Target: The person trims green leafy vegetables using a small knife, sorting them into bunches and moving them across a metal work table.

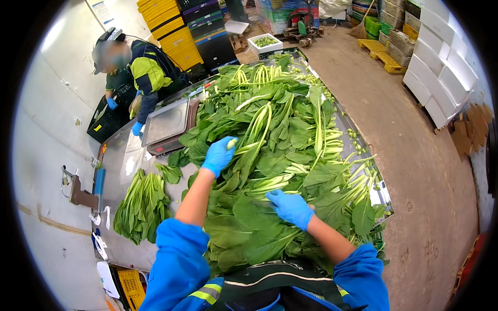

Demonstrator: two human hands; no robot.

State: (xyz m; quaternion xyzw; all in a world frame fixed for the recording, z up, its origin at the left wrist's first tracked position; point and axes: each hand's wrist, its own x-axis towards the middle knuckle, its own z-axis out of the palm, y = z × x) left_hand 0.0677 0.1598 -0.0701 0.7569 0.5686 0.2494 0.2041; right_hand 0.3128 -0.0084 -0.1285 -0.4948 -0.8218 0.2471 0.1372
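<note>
My left hand, in a blue glove, is closed around a stalk of leafy greens; its pale cut end pokes out past the fingers. My right hand, gloved the same way, lies low over the broad leaves nearest me. Its fingertips touch the leaves and stems there, but whether they grip anything is hidden. A large heap of leafy greens with long pale stems spreads under and beyond both hands. Left of my left arm, a separate bunch of greens rests on the metal table.
A weighing scale with a metal pan stands beyond my left hand. A co-worker in blue gloves leans over the far left edge by a black crate. Cut stem ends line the right edge. A tape dispenser sits left.
</note>
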